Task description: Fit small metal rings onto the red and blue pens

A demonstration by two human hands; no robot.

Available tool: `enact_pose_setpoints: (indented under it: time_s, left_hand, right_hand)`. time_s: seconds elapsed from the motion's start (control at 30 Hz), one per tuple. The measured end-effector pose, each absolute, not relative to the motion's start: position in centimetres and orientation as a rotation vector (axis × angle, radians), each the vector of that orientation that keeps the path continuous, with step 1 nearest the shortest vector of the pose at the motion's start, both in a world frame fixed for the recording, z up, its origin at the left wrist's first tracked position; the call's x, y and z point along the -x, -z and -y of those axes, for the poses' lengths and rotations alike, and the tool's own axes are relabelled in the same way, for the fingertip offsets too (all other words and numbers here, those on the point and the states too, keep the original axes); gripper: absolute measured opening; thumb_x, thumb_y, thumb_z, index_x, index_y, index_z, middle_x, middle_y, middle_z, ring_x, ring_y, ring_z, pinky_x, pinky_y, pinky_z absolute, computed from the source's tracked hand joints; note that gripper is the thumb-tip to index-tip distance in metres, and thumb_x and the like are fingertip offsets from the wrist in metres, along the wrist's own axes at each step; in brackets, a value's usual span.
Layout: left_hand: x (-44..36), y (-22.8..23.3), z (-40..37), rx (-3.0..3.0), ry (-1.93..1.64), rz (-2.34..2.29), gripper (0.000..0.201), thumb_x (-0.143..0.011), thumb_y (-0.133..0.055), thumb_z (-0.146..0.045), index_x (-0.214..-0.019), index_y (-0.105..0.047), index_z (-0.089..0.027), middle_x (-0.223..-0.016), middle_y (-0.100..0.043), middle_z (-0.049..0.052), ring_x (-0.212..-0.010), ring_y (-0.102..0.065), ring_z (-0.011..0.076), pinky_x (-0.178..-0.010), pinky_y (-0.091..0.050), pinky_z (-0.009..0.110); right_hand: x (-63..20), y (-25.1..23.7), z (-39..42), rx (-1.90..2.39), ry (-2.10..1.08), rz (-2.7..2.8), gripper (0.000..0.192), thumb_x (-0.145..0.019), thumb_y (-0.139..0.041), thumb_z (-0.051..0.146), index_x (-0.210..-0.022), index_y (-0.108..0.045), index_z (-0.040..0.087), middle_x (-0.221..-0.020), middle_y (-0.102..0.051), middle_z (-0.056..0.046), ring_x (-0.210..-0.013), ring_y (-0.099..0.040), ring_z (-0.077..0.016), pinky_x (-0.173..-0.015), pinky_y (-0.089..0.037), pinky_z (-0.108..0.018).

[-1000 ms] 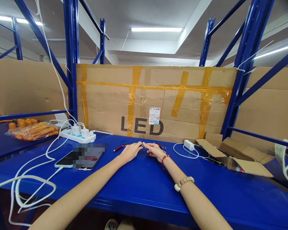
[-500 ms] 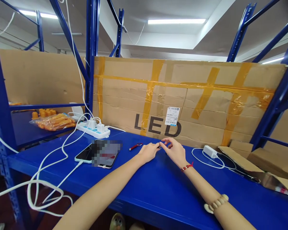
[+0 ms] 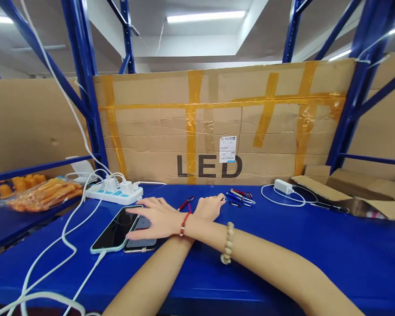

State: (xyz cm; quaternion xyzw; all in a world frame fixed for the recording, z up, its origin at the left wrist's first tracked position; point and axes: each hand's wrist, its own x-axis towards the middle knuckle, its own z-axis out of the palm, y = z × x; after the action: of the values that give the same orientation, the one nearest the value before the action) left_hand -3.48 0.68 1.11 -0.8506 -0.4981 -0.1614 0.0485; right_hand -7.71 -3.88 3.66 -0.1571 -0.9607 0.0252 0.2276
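My right arm crosses over my left arm. My right hand point(image 3: 156, 219) is open, fingers spread above two phones: a pale-cased phone point(image 3: 113, 232) and a darker phone point(image 3: 141, 244) beside it. My left hand point(image 3: 209, 207) is closed in a pinch, with a small metal ring point(image 3: 224, 199) showing at its fingertips; whatever is attached is hidden. Just left of it lies a slim red piece with a metal ring point(image 3: 186, 202). Several slim blue and red pieces with metal clips point(image 3: 240, 197) lie to the right of my left hand.
A white power strip point(image 3: 115, 193) with plugged-in chargers and trailing cables point(image 3: 74, 250) sits at the left. A white adapter point(image 3: 283, 186) and an open cardboard box point(image 3: 355, 197) are on the right. Behind stands a large taped carton point(image 3: 151, 140); bagged orange parts point(image 3: 49, 193) lie far left.
My right hand has left my left hand's fingertips and swung left across my left arm, over the phones, opening its fingers. The view has turned right, and the blue and red pieces now show.
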Motion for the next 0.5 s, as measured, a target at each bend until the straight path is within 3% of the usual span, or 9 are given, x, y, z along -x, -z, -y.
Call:
enact_pose_setpoints:
  time_s: [0.1, 0.27, 0.5]
  left_hand:
    - [3.4, -0.8, -1.1, 2.567, 0.473, 1.468, 0.023, -0.089, -0.026, -0.033, -0.102, -0.042, -0.024, -0.088, -0.061, 0.003, -0.079, -0.059, 0.0206, -0.061, -0.042, 0.027]
    - [3.3, -0.5, -1.2, 2.557, 0.473, 1.477, 0.025, -0.089, -0.024, -0.034, -0.104, -0.042, -0.025, -0.088, -0.062, 0.002, -0.078, -0.059, 0.0202, -0.060, -0.041, 0.026]
    - [2.5, -0.6, -1.0, 2.527, 0.501, 1.651, 0.026, -0.088, -0.027, -0.034, -0.107, -0.044, -0.028, -0.090, -0.061, 0.001, -0.079, -0.058, 0.0184, -0.064, -0.042, 0.027]
  right_hand:
    - [10.1, -3.0, 3.8, 0.421, -0.123, 2.701, 0.075, -0.069, -0.037, 0.067, -0.129, -0.028, 0.023, -0.125, -0.035, -0.011, -0.116, -0.028, -0.0273, -0.092, -0.024, -0.045]
    - [11.2, -2.2, 4.2, 0.421, -0.096, 2.770, 0.071, -0.068, -0.032, 0.070, -0.118, -0.045, 0.022, -0.125, -0.035, -0.010, -0.119, -0.022, -0.0273, -0.097, -0.015, -0.047]
    - [5.3, -3.7, 3.2, 0.502, -0.111, 2.557, 0.065, -0.074, -0.035, 0.062, -0.126, -0.033, 0.023, -0.128, -0.034, -0.010, -0.119, -0.026, -0.0238, -0.096, -0.018, -0.044]
